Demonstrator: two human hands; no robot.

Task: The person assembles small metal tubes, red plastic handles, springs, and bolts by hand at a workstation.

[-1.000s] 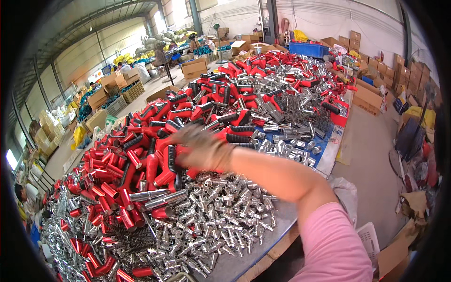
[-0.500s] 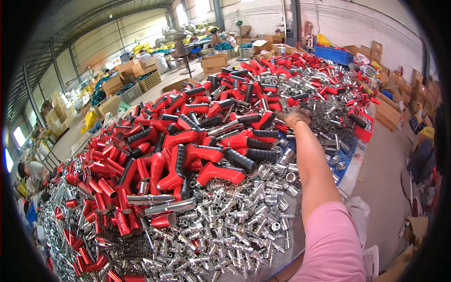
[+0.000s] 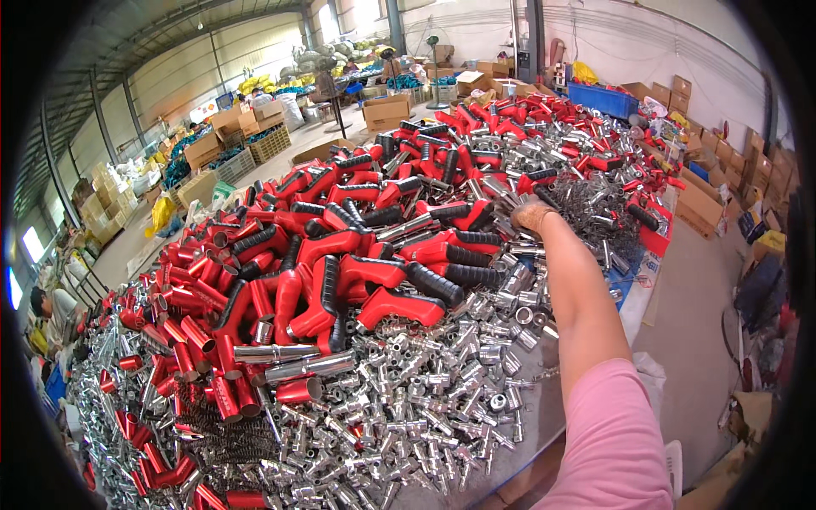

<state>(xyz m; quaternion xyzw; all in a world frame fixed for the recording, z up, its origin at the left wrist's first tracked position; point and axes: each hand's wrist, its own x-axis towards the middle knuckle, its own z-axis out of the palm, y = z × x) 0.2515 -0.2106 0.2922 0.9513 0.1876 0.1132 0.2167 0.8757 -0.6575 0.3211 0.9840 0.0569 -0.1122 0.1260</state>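
My right hand (image 3: 532, 216) reaches far into a large heap of parts, its arm in a pink sleeve. The fingers point down among shiny metal fittings (image 3: 520, 279), so their grip is hidden. Just left of the hand lie red pistol-shaped handles (image 3: 399, 308) with black ribbed grips. Dark thin wire springs (image 3: 586, 208) are tangled to its right. Small silver fittings (image 3: 399, 408) cover the near part of the table. Red tubes (image 3: 223, 395) and two silver tubes (image 3: 310, 367) lie left of them. My left hand is out of view.
A blue bin (image 3: 603, 99) stands at the heap's far end. Cardboard boxes (image 3: 699, 204) line the right side, with more boxes (image 3: 387, 112) behind the heap. Another person (image 3: 61, 308) is at the far left. The table's bare edge (image 3: 523, 455) runs along my right.
My right hand has shifted slightly left and nearer, and its fingers have dropped lower among the metal. Some silver fittings below it have moved nearer along the table edge.
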